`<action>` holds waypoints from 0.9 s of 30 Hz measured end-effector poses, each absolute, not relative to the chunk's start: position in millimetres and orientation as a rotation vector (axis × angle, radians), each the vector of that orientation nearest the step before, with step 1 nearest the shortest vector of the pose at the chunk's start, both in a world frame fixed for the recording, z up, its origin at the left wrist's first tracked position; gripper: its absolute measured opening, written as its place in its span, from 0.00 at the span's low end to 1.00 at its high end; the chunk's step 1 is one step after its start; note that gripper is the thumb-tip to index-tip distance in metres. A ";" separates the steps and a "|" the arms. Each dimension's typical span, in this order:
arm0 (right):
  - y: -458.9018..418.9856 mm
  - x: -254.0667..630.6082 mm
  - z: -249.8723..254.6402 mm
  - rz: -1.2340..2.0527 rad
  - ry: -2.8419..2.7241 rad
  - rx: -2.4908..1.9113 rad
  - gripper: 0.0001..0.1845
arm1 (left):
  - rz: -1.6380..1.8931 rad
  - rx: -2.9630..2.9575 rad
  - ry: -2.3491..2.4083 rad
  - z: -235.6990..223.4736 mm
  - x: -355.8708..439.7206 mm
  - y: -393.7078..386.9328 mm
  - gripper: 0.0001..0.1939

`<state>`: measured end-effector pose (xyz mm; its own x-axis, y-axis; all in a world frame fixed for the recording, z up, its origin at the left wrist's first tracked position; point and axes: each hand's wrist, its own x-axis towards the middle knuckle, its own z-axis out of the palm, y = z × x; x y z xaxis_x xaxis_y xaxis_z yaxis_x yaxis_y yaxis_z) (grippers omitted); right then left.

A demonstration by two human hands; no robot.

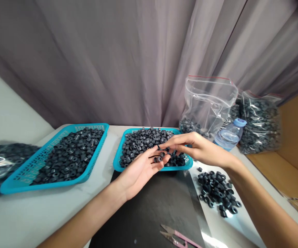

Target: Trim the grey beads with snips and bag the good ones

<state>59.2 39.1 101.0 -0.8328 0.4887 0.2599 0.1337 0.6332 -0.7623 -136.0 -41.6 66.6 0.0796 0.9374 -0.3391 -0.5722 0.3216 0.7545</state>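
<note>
My left hand is turned palm up over the front of the middle blue basket, its fingers curled under a few small black ring-shaped pieces. Over it reaches my right hand, palm down, fingertips together at a black piece above the left fingers. What exactly the right fingertips pinch is partly hidden. Many more black rings fill the basket behind both hands. To the right, beneath my right forearm, a loose pile of black rings lies on the white table.
A second blue basket of rings stands left, beside a filled plastic bag. Behind right are an open zip bag, a water bottle and a full bag. Pink-handled thread snips lie on a black mat.
</note>
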 end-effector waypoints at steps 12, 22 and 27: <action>17.4 128.1 161.4 0.546 -2.055 -0.731 0.11 | 1.205 1.138 0.860 122.8 -108.9 7.6 0.13; 2.1 156.3 179.7 0.368 -1.814 -0.749 0.08 | 1.101 2.226 1.164 230.3 -20.9 143.8 0.04; 6.6 152.9 181.6 0.359 -1.865 -0.796 0.11 | 0.991 2.307 1.249 227.2 -24.9 150.6 0.04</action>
